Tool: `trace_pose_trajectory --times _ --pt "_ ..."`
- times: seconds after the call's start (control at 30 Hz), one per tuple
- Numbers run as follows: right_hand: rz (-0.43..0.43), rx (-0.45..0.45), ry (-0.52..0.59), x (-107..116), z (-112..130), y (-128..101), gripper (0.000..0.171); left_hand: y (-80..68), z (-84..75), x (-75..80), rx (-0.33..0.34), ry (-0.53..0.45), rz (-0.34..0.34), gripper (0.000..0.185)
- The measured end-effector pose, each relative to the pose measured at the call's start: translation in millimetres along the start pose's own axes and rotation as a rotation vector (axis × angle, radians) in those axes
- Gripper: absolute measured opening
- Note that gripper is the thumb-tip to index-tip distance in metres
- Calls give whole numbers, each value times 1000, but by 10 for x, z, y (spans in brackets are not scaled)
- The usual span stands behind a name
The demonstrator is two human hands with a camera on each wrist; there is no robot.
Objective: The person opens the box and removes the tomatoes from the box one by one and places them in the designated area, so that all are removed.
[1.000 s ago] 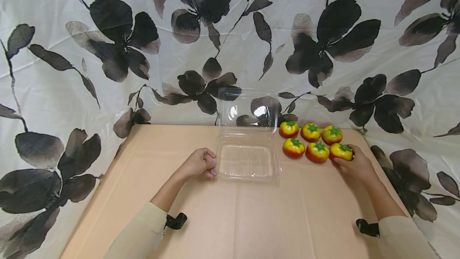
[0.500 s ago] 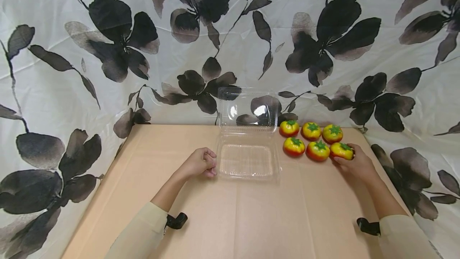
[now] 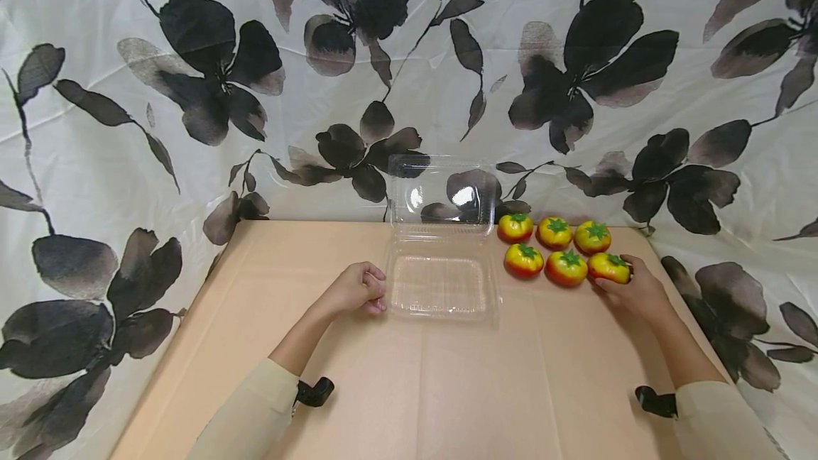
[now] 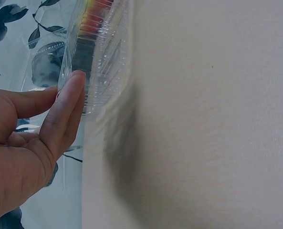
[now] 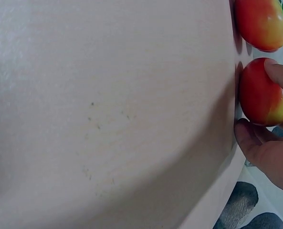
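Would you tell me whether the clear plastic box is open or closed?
Open: the clear plastic box has its lid standing upright against the curtain, tray empty.

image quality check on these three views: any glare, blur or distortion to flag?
Head view: even soft light, sharp, slight wide-angle bowing at the edges; bright glare spots on the raised lid of the clear container. Left wrist view: tabletop soft and smeared, a dark blurred shadow beside the container; the left hand reasonably sharp. Right wrist view: close and soft, the tomato under the right hand blurred, a shadow across the lower table.
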State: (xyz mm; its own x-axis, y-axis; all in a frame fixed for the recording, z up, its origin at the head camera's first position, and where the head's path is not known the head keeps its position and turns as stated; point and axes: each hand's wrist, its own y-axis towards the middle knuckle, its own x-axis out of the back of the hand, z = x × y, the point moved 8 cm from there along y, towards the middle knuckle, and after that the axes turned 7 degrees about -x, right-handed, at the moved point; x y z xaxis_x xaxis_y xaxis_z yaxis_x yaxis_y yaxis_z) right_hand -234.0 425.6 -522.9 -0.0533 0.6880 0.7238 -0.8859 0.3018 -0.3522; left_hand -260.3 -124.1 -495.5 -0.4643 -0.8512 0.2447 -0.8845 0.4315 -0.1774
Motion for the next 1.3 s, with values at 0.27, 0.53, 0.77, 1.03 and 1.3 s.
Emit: trace_pose_trajectory --times 0.27,0.53,0.77,1.03,1.3 --pt "2 15 9 28 12 -40 110 3 52 9 26 -4 -8 31" --pt "-64 35 -16 217 138 -173 102 -10 63 52 25 43 -47 42" --pt "-162 139 -119 442 487 -402 91 -86 -86 329 -67 293 -202 54" --pt "-251 290 -135 510 1080 -627 76 -246 -326 613 -174 406 -263 60" --pt "-369 465 -287 315 1576 -879 71 -335 -647 630 -289 657 -282 68"
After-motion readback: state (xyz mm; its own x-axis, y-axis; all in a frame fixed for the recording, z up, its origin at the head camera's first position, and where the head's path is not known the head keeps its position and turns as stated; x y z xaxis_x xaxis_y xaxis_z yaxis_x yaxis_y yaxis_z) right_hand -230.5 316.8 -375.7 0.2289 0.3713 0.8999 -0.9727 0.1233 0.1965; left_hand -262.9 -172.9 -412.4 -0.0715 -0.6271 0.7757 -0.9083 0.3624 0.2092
